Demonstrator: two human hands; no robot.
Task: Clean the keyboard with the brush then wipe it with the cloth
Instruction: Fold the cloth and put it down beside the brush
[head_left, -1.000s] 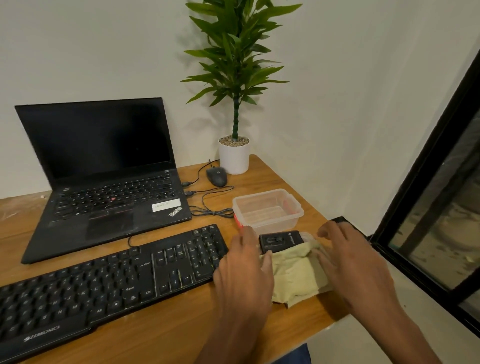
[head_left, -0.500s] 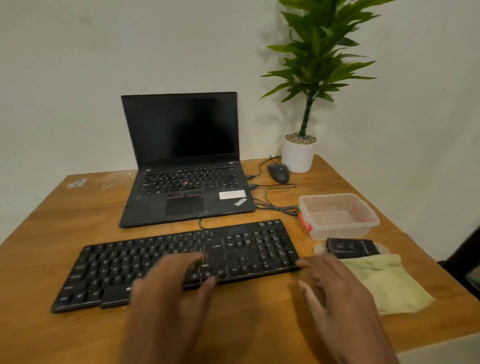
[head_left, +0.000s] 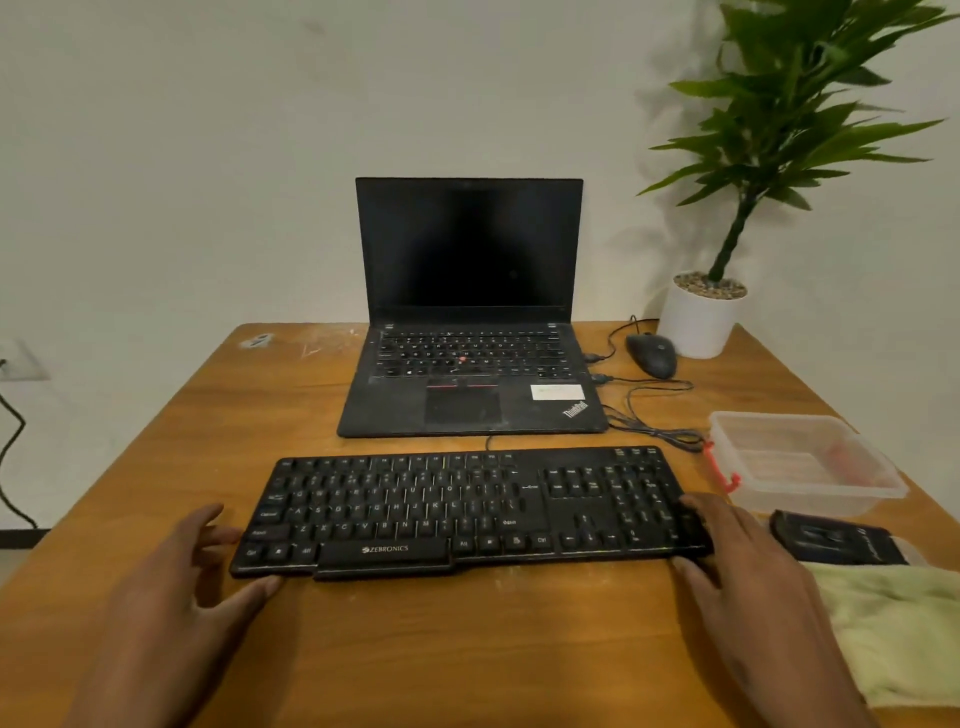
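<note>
The black keyboard (head_left: 467, 512) lies across the middle of the wooden desk (head_left: 467, 649), in front of the laptop. My left hand (head_left: 171, 597) is at its left end, fingers spread, thumb tip touching the front left corner. My right hand (head_left: 748, 587) is at the right end, with straight fingers lying on the keyboard's right edge and the thumb at its front edge. A yellow-green cloth (head_left: 904, 623) lies flat at the right, beside my right hand. Behind the cloth sits a small flat black object (head_left: 836, 543), which may be the brush.
An open black laptop (head_left: 467, 374) stands behind the keyboard. A mouse (head_left: 652, 353) and its cables lie to the laptop's right, near a white potted plant (head_left: 701, 317). A clear plastic container (head_left: 805, 467) with a red latch sits at the right edge.
Both hands left the cloth and moved left to the keyboard. The left hand went from on top of the keys to the left end, the right hand to the right end.
</note>
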